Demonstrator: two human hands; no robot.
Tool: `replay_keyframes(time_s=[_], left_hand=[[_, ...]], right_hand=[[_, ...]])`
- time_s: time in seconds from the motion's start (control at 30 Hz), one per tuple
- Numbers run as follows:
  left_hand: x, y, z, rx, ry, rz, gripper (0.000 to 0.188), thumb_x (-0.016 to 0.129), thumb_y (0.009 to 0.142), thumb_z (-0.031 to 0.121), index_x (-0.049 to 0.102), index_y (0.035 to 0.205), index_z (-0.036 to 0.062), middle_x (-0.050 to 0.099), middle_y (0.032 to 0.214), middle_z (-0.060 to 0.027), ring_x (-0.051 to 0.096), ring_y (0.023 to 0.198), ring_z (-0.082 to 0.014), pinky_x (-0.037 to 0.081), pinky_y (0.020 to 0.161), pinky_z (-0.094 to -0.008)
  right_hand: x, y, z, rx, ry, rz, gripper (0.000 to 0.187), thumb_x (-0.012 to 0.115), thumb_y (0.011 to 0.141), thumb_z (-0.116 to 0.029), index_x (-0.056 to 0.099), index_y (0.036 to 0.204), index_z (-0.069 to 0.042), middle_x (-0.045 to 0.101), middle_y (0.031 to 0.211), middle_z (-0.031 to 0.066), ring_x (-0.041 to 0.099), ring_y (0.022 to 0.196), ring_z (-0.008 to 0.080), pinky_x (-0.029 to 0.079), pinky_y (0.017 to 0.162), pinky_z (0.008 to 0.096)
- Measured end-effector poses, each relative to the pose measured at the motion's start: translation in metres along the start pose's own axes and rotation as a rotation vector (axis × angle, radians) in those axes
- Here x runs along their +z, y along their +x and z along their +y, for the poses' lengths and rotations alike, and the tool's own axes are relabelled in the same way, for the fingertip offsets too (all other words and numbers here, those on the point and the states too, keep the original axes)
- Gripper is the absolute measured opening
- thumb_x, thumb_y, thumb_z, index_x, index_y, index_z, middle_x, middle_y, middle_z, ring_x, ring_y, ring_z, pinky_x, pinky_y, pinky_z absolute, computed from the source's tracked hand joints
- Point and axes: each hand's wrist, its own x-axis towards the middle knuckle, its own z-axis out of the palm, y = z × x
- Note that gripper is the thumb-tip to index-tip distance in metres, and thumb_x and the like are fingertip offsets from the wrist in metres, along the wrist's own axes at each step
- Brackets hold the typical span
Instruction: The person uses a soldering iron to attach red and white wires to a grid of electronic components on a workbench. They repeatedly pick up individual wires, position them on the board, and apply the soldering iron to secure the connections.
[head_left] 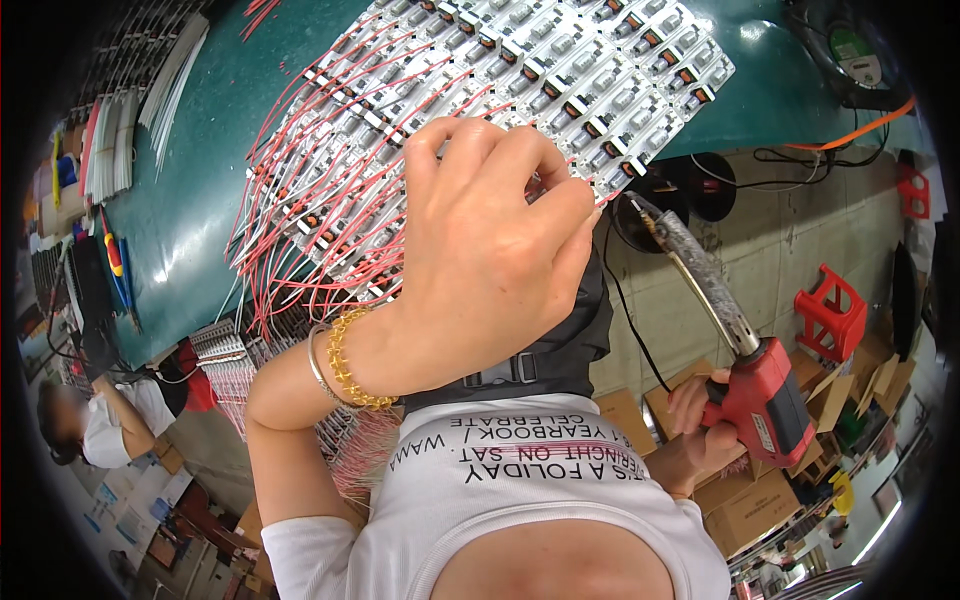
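Observation:
My left hand (pixel 500 230) reaches over a panel of small pale circuit boards (pixel 600 75) lying at the table edge. Its fingers are bent, with thumb and fingertip pinched at the panel's near right corner, where a bit of thin red wire (pixel 608 198) shows. Many red and white wires (pixel 290 215) are attached across the panel's left part and hang off it. In my right hand (pixel 700 425) is a red and black soldering gun (pixel 765 405). Its long metal barrel points up and left, the tip close to my left fingertips. My left palm and the wire's other end are hidden.
The panel rests on a green table (pixel 200 270). At left lie a bundle of white wires (pixel 108 150) and a red and yellow screwdriver (pixel 112 245). A red stool (pixel 830 312) and cardboard boxes (pixel 750 510) stand at right. Another person (pixel 120 420) sits at far left.

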Motion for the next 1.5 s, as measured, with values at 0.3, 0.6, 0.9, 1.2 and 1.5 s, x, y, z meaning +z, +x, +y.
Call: replay_keyframes(time_s=[0.3, 0.6, 0.9, 1.2, 1.5], left_hand=[[0.0, 0.001, 0.002, -0.019, -0.003, -0.002, 0.014, 0.071, 0.062, 0.007, 0.057, 0.063, 0.0097, 0.054, 0.076, -0.0007, 0.048, 0.074, -0.0203, 0.032, 0.074, -0.0355], [-0.06, 0.032, -0.017, 0.092, 0.202, 0.153, 0.007, 0.07, 0.066, 0.007, 0.064, 0.069, 0.0078, 0.059, 0.069, -0.0034, 0.055, 0.065, -0.0206, 0.041, 0.067, -0.0379], [-0.056, 0.11, -0.164, 0.054, 0.726, 0.12, 0.013, 0.06, 0.073, 0.017, 0.06, 0.083, 0.008, 0.057, 0.08, -0.0111, 0.055, 0.081, -0.0284, 0.04, 0.07, -0.039], [-0.172, 0.026, -0.238, -0.522, 0.849, -0.213, 0.037, 0.057, 0.064, 0.005, 0.048, 0.098, -0.0023, 0.058, 0.088, -0.0209, 0.056, 0.085, -0.0378, 0.045, 0.073, -0.0454], [-0.192, 0.024, -0.249, -0.469, 0.417, -0.294, 0.035, 0.058, 0.061, 0.006, 0.052, 0.094, -0.0066, 0.061, 0.079, -0.0221, 0.06, 0.075, -0.0338, 0.047, 0.068, -0.0382]], right_hand=[[0.002, 0.017, 0.004, -0.09, 0.126, -0.077, 0.07, 0.054, 0.083, -0.051, 0.038, 0.119, 0.007, 0.043, 0.046, 0.0002, 0.041, 0.036, 0.0118, 0.037, 0.042, 0.0257], [0.007, 0.041, 0.005, -0.094, 0.183, -0.062, 0.075, 0.05, 0.083, -0.054, 0.033, 0.122, 0.007, 0.042, 0.049, -0.0005, 0.042, 0.041, 0.0116, 0.039, 0.045, 0.026], [0.012, 0.063, 0.008, -0.225, 0.177, -0.027, 0.061, 0.046, 0.089, -0.044, 0.033, 0.123, 0.006, 0.039, 0.049, 0.0006, 0.038, 0.039, 0.0105, 0.037, 0.043, 0.0248], [0.017, 0.104, -0.045, -0.44, -0.258, 0.128, 0.065, 0.051, 0.088, -0.04, 0.03, 0.123, 0.011, 0.037, 0.049, 0.001, 0.037, 0.04, 0.0107, 0.036, 0.045, 0.0256], [0.033, 0.12, -0.037, -0.574, -0.193, -0.094, 0.068, 0.057, 0.084, -0.04, 0.034, 0.119, 0.014, 0.04, 0.048, 0.002, 0.038, 0.039, 0.0097, 0.035, 0.042, 0.0254]])
